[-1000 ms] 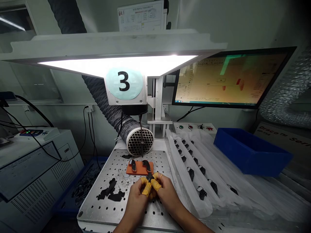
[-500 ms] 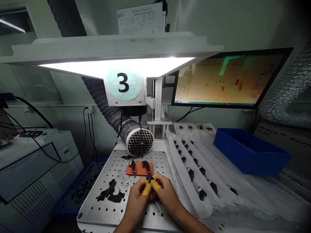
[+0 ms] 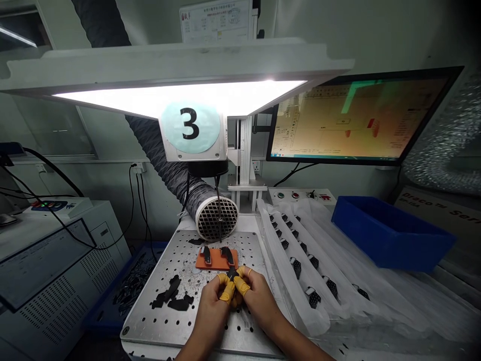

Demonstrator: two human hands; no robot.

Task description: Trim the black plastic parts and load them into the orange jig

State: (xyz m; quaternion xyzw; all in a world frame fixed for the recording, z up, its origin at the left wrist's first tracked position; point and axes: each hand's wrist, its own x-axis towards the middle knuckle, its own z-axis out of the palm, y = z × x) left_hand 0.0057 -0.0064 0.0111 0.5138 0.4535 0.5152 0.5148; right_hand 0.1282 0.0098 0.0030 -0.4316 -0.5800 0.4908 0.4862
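Note:
My left hand (image 3: 215, 301) and my right hand (image 3: 256, 296) meet over the perforated metal plate (image 3: 150, 331), both closed. Yellow finger covers wrap the thumbs and fingertips. Between the fingertips they pinch a small black part (image 3: 232, 273), most of it hidden. Just beyond lies an orange block (image 3: 217, 259), bearing a dark curved piece on its left (image 3: 206, 254) and another on its right (image 3: 227, 255). Left of my hands, scraps of black sheet (image 3: 180, 304) lie on the plate.
At right, white soft sheeting (image 3: 278, 260) holds rows of small black mesh parts (image 3: 313, 298). A blue bin (image 3: 391, 235) sits behind it. A grated duct mouth (image 3: 217, 218) and a lamp (image 3: 180, 70) stand over the plate. Another blue tray (image 3: 101, 318) with dark scraps is lower left.
The view has shifted slightly. Both hands stay together on the black part, with only slight finger movement visible.

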